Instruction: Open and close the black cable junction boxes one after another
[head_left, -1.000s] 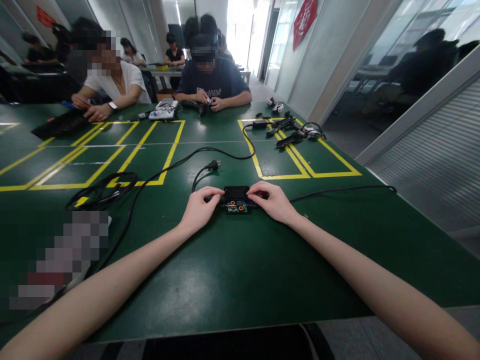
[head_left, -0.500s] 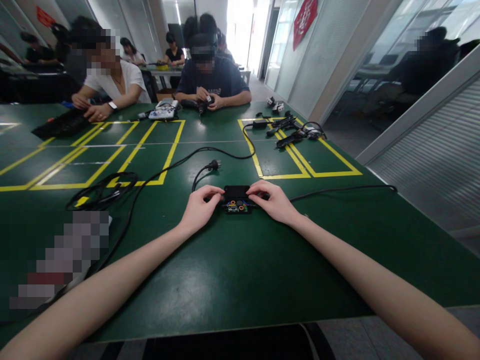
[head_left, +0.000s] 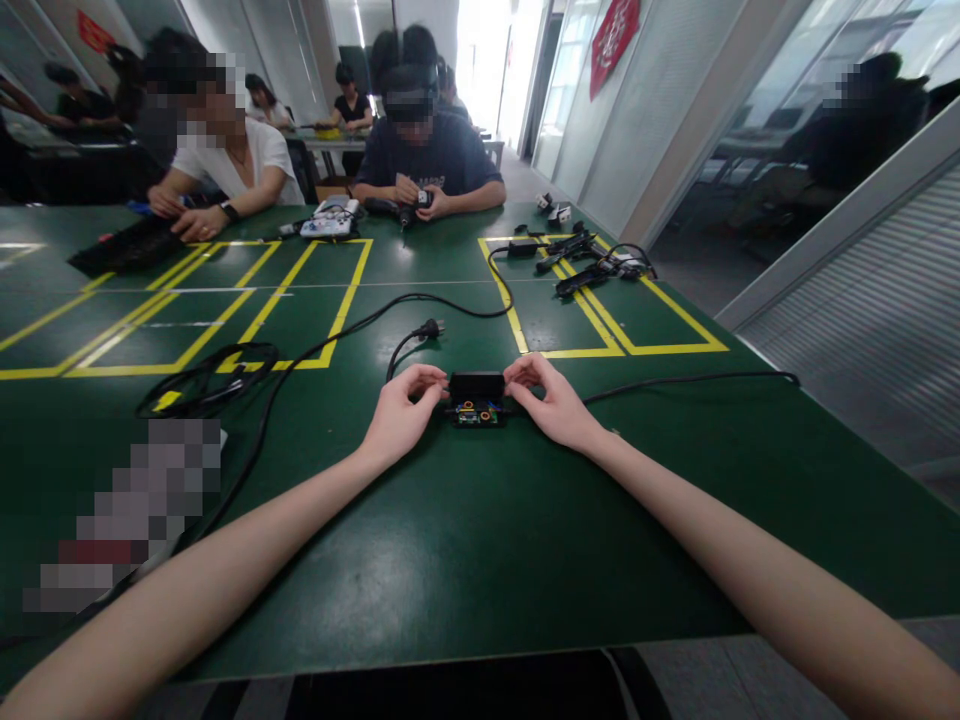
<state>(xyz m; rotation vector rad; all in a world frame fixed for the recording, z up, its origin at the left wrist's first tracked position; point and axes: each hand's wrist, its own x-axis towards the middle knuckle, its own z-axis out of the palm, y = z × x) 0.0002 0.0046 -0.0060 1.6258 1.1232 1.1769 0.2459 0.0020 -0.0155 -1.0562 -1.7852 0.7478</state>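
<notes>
Flanking a small, open, rectangular black plastic case (head_left: pixel 481 421) at the middle of a glossy green tabletop (head_left: pixel 442 560) with two bare hands, well apart from each other, one at either end. Pinching the left edge of a raised, flat, rectangular black plastic lid (head_left: pixel 478 385) between thumb and forefinger of the left hand (head_left: pixel 401 412); bringing the curled thumb and fingers of the right hand (head_left: pixel 553 405) to the lid's right edge, touching or just beside it, impossible to tell which. Baring a green circuit board with orange ring-shaped components (head_left: pixel 485 415) in the near half of the case, between the hands and slightly nearer than the fingertips. Trailing a thin black cable (head_left: pixel 690 380) to the right from beside the right hand. Showing, just beyond the left hand, a black plug with metal pins (head_left: pixel 429 330); farther left, a coil of black cord (head_left: pixel 259 352) with a yellow patch; at near left, a long pale object (head_left: pixel 150 490), blurred. Marked across the far part with yellow tape rectangles (head_left: pixel 349 300), strewn at far right with jumbled black parts and cables (head_left: pixel 577 281). Shared, at the far edge, with a co-worker in a dark shirt (head_left: pixel 469 160) and, farther left, another in a white top (head_left: pixel 270 150).
</notes>
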